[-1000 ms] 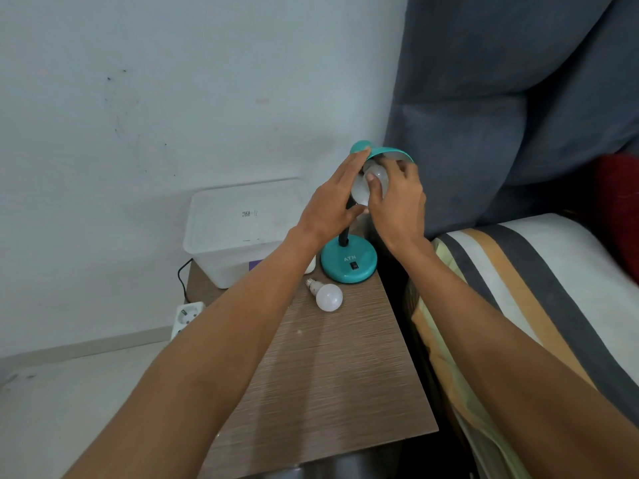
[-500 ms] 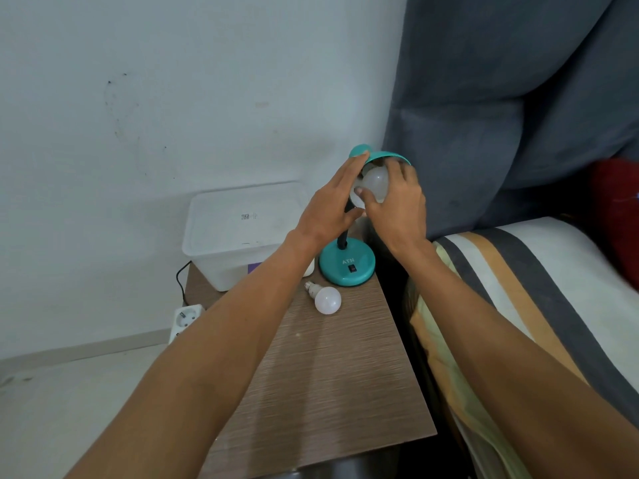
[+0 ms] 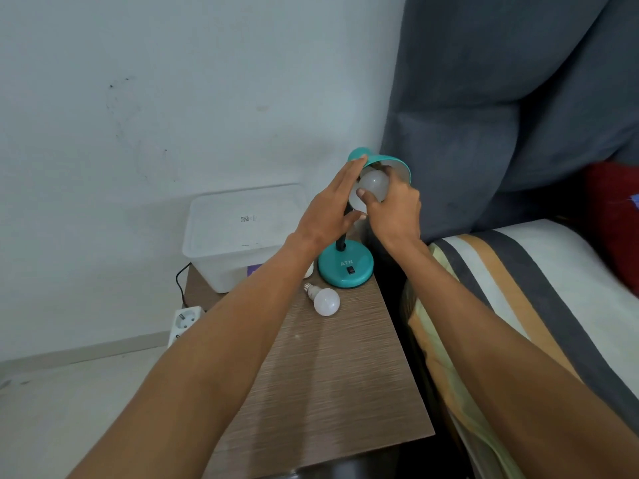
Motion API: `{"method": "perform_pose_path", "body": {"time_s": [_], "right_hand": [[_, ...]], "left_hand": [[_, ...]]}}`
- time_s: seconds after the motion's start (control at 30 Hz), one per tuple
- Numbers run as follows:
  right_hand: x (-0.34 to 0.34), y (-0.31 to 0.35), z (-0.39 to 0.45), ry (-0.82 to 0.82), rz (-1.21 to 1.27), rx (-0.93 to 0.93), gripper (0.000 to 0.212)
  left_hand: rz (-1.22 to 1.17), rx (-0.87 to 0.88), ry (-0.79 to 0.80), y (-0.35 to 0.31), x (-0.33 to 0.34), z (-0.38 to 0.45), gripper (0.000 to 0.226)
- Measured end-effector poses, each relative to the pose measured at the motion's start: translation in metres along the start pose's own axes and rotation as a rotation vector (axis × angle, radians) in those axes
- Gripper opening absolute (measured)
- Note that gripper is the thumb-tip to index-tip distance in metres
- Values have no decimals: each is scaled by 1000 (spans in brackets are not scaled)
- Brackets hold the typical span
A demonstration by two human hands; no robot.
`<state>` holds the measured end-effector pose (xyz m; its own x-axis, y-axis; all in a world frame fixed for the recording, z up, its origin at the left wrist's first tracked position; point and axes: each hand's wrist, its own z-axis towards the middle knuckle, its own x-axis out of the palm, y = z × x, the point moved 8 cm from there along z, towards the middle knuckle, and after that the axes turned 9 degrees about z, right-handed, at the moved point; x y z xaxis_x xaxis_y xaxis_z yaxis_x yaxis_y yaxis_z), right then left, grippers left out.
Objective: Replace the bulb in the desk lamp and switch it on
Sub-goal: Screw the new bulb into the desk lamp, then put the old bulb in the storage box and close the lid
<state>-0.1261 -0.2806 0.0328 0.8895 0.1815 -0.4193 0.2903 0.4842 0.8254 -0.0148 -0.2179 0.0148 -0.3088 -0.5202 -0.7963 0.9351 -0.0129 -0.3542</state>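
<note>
A teal desk lamp stands at the back of the wooden bedside table (image 3: 328, 392), with a round base (image 3: 345, 267) and a tilted shade (image 3: 394, 165). A white bulb (image 3: 371, 184) sits at the mouth of the shade. My right hand (image 3: 394, 209) grips this bulb with thumb and fingers. Flat against the shade's left side lies my left hand (image 3: 332, 209), its fingers straight and together. A second white bulb (image 3: 325, 300) lies on the table in front of the lamp base. The lamp's neck is mostly hidden behind my hands.
A white plastic box (image 3: 238, 233) stands at the back left of the table. A white power strip (image 3: 185, 321) and black cable lie on the floor by the wall. A striped mattress (image 3: 518, 305) and a grey headboard (image 3: 501, 115) border the table on the right.
My right hand has shifted its grip around the bulb, the thumb now across its front. The left hand stays against the shade. The view has drifted slightly.
</note>
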Motion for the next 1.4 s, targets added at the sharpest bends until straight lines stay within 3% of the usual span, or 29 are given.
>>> {"method": "perform_pose_path", "body": {"time_s": [0.27,0.4,0.53,0.77,1.07,1.2,1.4], "right_hand": [[-10,10,-3,-25,-27,-35,52],[-27,28,-16,-158,-49,-154,40],[-23,52,-29,-174,-18,-264,32],[44,84,-50,65,-2,-335,44],[141,23,-52,391,-110,-3,80],[165,-4,-47,461,-113,91,89],[182,-12,-36,472,-92,93,90]], "left_hand": [[5,-33,45,-9,-9,-2,91],[33,-39,39,-8,-21,-7,91],[15,-160,0,4,-41,-24,89],[92,-368,-50,67,-84,-83,81],[157,-732,-21,178,-114,-172,104],[36,-841,27,208,-110,-186,114],[-134,-840,21,224,-104,-176,116]]}}
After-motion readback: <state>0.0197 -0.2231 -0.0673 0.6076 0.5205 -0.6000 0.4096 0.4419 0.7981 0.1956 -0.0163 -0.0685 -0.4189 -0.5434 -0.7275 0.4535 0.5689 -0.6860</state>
